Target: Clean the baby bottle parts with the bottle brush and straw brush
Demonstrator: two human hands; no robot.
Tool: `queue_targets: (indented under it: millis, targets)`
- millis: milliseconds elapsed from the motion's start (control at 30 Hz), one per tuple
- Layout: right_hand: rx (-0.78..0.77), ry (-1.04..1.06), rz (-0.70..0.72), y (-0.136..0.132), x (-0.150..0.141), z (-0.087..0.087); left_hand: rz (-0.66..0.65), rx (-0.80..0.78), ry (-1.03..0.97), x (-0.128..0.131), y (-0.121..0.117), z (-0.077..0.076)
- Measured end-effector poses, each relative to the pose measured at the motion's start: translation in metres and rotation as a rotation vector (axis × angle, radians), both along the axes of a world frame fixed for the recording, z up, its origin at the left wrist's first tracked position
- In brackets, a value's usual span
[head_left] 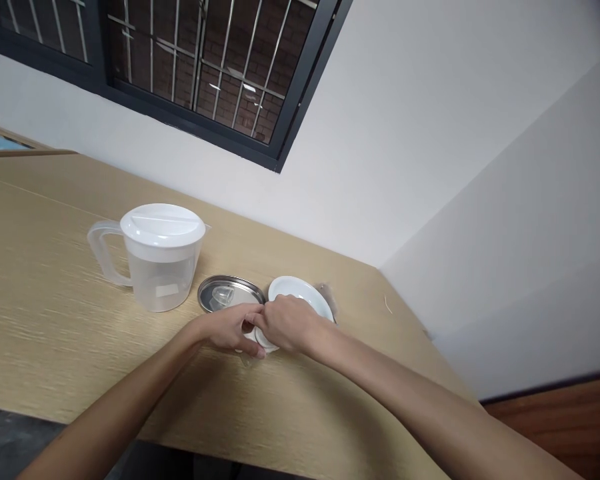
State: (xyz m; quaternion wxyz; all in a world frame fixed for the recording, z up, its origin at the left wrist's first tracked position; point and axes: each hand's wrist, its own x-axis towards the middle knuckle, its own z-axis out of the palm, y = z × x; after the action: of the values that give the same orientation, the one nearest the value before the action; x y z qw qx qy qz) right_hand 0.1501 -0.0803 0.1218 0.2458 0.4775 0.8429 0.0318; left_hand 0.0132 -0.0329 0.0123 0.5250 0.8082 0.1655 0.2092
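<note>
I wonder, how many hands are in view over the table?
2: the left hand, just in front of the metal dish, and the right hand, against it, in front of the white dish.

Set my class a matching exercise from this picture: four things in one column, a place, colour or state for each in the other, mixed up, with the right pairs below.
Things
1. Pitcher
2. Shallow metal dish
3. White dish
4. Window

Places, colours or states
A. Partly hidden by the right hand
B. Dark-framed, with bars
C. Between two other things in the list
D. Covered with a white lid

Right pairs
1-D; 2-C; 3-A; 4-B
</note>
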Motion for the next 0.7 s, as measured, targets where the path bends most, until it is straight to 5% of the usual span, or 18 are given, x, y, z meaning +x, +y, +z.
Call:
queue_targets:
  millis: [167, 300, 467, 700]
  targets:
    - [0.163, 0.076, -0.213, -0.004, 0.008, 0.02, 0.078, -0.069, 0.042, -0.001, -0.001, -0.002]
    - [-0.065, 0.237, -0.087, -0.005, 0.022, 0.03, 0.074, -0.063, 0.062, -0.002, 0.0, -0.003]
    - [-0.186, 0.312, 0.119, -0.004, 0.029, 0.016, 0.053, -0.009, 0.068, -0.001, 0.001, 0.0]
    - [-0.097, 0.238, -0.054, -0.001, 0.016, 0.001, 0.142, -0.04, 0.139, 0.0, -0.003, 0.002]
